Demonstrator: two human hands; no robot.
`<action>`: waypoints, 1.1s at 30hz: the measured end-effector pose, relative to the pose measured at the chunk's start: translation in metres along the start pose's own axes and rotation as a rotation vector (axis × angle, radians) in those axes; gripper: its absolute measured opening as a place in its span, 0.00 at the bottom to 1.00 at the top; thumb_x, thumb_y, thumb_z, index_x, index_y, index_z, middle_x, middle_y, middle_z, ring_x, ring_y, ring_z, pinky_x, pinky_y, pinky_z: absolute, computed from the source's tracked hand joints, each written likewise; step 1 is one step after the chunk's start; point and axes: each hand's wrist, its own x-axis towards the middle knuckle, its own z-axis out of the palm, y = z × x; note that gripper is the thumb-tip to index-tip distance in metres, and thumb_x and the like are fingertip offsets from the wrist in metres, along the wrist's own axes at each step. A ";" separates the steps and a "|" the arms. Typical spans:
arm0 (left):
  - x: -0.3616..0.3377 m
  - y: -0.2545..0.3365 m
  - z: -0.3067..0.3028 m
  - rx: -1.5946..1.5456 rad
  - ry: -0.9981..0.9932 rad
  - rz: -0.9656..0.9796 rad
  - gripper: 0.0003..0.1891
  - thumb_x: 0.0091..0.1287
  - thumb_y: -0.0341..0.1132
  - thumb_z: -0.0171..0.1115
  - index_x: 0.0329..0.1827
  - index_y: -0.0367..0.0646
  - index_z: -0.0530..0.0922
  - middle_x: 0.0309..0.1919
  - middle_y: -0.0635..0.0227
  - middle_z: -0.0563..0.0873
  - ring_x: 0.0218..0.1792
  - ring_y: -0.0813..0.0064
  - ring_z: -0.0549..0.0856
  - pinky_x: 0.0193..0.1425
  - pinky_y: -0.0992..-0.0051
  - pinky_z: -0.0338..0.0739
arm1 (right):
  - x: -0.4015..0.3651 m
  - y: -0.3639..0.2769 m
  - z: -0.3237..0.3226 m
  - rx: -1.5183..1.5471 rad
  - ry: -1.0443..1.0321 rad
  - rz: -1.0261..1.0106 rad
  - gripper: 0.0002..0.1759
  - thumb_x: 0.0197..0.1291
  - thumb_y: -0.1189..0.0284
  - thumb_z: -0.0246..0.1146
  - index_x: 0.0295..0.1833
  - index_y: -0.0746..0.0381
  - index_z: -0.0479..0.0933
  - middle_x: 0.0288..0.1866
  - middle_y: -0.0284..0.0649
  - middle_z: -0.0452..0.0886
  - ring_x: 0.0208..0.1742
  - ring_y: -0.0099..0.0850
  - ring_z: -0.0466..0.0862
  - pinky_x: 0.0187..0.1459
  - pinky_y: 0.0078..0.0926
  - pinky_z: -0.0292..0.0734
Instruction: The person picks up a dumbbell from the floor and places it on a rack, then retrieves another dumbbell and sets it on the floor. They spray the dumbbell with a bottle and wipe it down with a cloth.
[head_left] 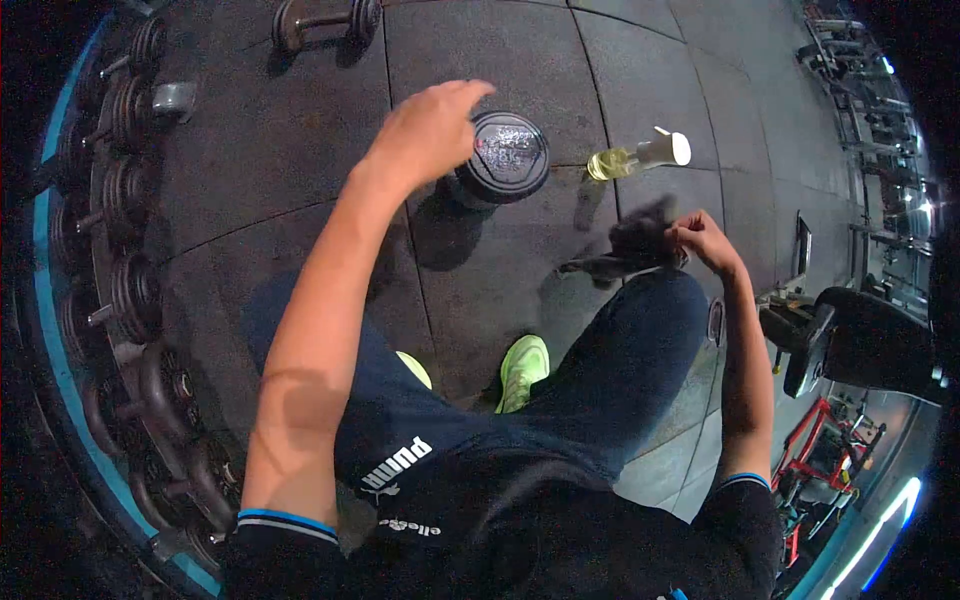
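Note:
My left hand [428,132] is at the left edge of a round black dumbbell head [509,152] that stands on end on the floor. Its fingers reach past the rim, and whether they press on it is hard to tell. At the right, my right hand [703,243] pinches a dark, crumpled cloth [643,232], which hangs blurred above my knee. Beyond the cloth, a spray bottle [655,152] with yellowish liquid and a white top is on the dark floor tiles.
A rack of dumbbells [130,298] runs down the left side. Another dumbbell [326,20] lies at the top. A black padded bench [870,340] and a red metal frame [815,450] are at the right. My green shoes [523,372] are between my knees.

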 end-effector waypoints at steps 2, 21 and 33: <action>0.012 0.016 0.006 -0.140 0.011 0.107 0.21 0.65 0.33 0.62 0.62 0.42 0.79 0.53 0.54 0.87 0.52 0.50 0.87 0.60 0.59 0.81 | -0.006 -0.052 0.011 -0.075 -0.065 -0.030 0.14 0.67 0.66 0.65 0.35 0.66 0.84 0.23 0.30 0.80 0.24 0.19 0.76 0.27 0.21 0.68; -0.015 0.062 0.018 -0.849 -0.781 -0.240 0.18 0.71 0.44 0.67 0.52 0.38 0.79 0.41 0.68 0.85 0.43 0.77 0.82 0.50 0.72 0.77 | 0.005 -0.181 0.092 0.207 -0.174 -0.068 0.12 0.61 0.64 0.69 0.32 0.57 0.76 0.21 0.21 0.67 0.23 0.14 0.66 0.26 0.17 0.57; -0.045 0.085 0.043 -0.615 -0.389 0.200 0.13 0.49 0.17 0.52 0.38 0.35 0.69 0.35 0.49 0.78 0.44 0.40 0.80 0.49 0.55 0.73 | 0.059 -0.157 0.112 -0.142 -0.722 -0.236 0.20 0.53 0.76 0.76 0.53 0.68 0.83 0.45 0.33 0.88 0.46 0.22 0.83 0.51 0.26 0.80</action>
